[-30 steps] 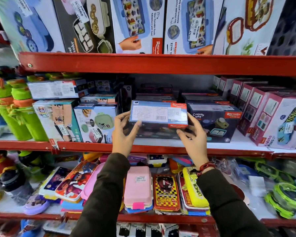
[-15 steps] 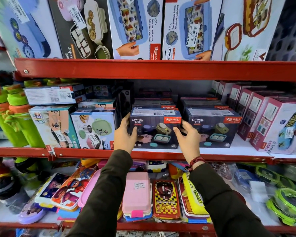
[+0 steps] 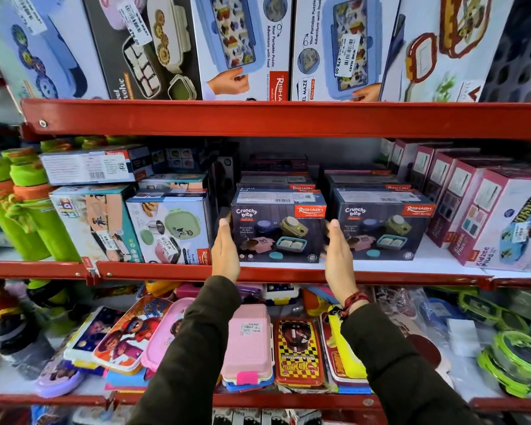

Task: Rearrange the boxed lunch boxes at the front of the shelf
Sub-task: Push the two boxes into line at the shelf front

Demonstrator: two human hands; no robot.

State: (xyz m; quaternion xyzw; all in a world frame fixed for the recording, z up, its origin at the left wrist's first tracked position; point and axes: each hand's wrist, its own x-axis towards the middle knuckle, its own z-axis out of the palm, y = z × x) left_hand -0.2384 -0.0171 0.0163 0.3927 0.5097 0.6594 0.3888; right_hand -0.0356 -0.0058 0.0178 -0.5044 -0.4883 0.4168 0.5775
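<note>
A dark "Crunchy bite" lunch box carton stands upright at the front of the middle red shelf. A twin carton stands just to its right, front faces in line. My left hand is flat beside the first carton's left side, fingers straight and pointing up. My right hand is flat at its right side, slightly blurred. Neither hand curls around the carton, and I cannot tell if the palms touch it. More of the same cartons are stacked behind.
A pale carton with a green lunch box stands just left of my left hand. Pink-edged cartons fill the right end. Green bottles stand far left. Large cartons line the shelf above; loose lunch boxes lie below.
One second ago both hands held the carton tilted above the shelf. It was then set down upright beside its twin, and my hands have slid down its sides and loosened.
</note>
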